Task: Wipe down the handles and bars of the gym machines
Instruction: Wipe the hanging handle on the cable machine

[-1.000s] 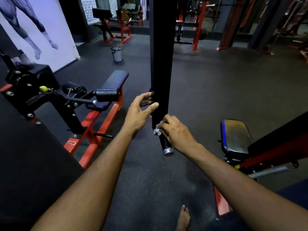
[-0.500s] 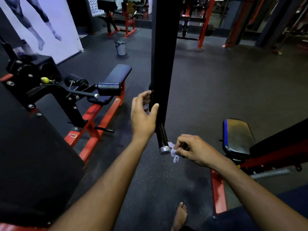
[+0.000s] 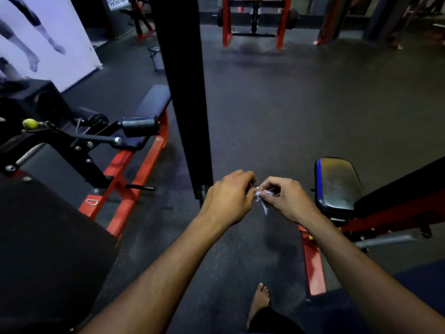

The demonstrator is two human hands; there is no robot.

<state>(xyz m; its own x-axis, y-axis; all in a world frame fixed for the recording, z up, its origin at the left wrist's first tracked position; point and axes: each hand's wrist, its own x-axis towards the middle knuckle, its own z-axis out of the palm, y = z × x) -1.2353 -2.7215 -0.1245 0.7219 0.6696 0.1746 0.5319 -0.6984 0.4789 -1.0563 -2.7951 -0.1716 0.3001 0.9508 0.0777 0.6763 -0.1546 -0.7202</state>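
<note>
Half a second ago your left hand [image 3: 227, 201] was up against the black upright bar [image 3: 179, 92] and your right hand [image 3: 287, 201] held the wipe beside the bar's metal end; now both hands have come off the bar and meet just to its right, low over the dark floor [image 3: 289, 112]. Your right hand pinches the small white wipe [image 3: 261, 200] between curled fingers, and your left fingers curl in to pinch its other edge. The bar stands just left of your left hand, its lower end hidden behind that hand. You can count two hands, one wipe, one bar nearby, one padded seat [image 3: 337, 184] on the right, one bench [image 3: 151, 104] on the left, one bare foot [image 3: 260, 297]. No readable writing or brand shows anywhere
</note>
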